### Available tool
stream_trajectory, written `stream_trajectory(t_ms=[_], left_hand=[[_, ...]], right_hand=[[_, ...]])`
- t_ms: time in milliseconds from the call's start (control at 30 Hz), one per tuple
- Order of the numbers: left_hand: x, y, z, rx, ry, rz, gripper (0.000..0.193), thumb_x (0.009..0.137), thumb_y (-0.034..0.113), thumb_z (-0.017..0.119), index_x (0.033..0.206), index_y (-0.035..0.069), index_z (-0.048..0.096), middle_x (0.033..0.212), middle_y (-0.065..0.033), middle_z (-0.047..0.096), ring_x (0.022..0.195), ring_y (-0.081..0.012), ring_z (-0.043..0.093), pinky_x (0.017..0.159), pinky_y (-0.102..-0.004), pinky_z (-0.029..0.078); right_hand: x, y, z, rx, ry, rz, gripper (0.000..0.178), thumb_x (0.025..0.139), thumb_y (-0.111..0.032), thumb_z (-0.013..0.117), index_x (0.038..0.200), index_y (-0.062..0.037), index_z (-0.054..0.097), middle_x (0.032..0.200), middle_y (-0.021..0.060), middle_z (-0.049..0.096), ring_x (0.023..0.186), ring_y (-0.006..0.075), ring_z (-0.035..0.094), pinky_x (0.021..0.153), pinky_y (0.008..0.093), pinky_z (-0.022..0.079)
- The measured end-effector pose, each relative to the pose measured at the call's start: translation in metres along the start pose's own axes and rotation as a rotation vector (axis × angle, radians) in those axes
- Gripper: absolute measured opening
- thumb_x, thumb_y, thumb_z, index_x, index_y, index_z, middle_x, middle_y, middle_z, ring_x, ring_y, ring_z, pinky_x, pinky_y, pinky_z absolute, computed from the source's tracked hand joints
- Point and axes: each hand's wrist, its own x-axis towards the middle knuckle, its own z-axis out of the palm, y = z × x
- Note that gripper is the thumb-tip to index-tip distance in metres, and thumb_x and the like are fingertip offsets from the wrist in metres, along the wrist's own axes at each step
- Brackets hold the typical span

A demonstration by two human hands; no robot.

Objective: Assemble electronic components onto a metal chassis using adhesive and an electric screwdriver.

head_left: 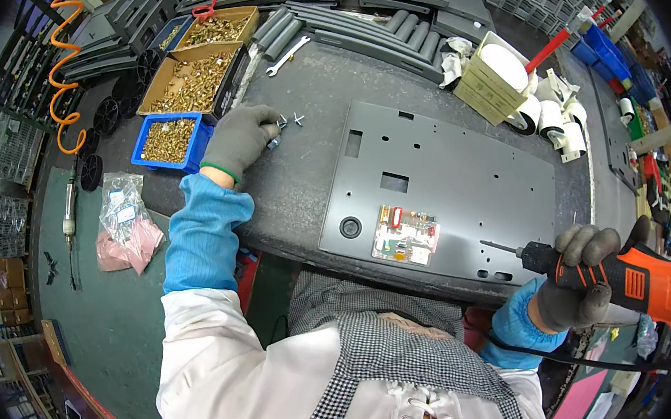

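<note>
My right hand [580, 275], in a grey glove, grips an orange and black power screwdriver [633, 282]. Its long bit points left over the lower right part of a flat grey metal panel [444, 159] with holes and slots. In a grey glove too, my left hand [244, 141] is on the dark worktop [285, 190], fingers curled together around small silver screws [274, 142]. Another loose screw [298, 119] lies just beyond the fingertips. On the panel rests a clear bag of small parts [407, 236], with red and brass-coloured pieces inside.
Left of my hand stand a blue bin [166, 142] and a cardboard tray [190, 82] of brass-coloured fasteners. A wrench [288, 56] and grey tubes [359, 33] lie at the back. White casters [557, 119] sit beside a box [492, 77]. A coiled orange hose [61, 82] hangs far left.
</note>
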Motion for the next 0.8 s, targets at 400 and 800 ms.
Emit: stream_trajectory(t_ms=[400,800], left_hand=[[0.078,0.018,-0.008,0.046,0.261,0.104,0.027,0.093,0.032,0.064,0.114,0.016,0.069,0.106,-0.016,0.071,0.104,-0.0369,0.067,0.087,-0.0469,0.052],[0.138,0.027,0.015,0.253,0.207,-0.098,0.026,0.095,0.023,0.055,0.108,0.008,0.071,0.114,-0.0216,0.07,0.103,-0.0318,0.07,0.085,-0.0447,0.055]], right_hand=[[-0.002,-0.016,-0.034,-0.125,0.256,-0.071,0.091,0.09,-0.039,0.069,0.155,0.0042,0.023,0.086,0.0057,0.049,0.069,0.0163,0.049,0.065,0.0349,0.04],[-0.018,-0.024,-0.057,-0.146,0.452,0.002,0.078,0.09,-0.032,0.07,0.147,0.0081,0.034,0.098,0.0091,0.049,0.081,0.0187,0.042,0.083,0.0377,0.04]])
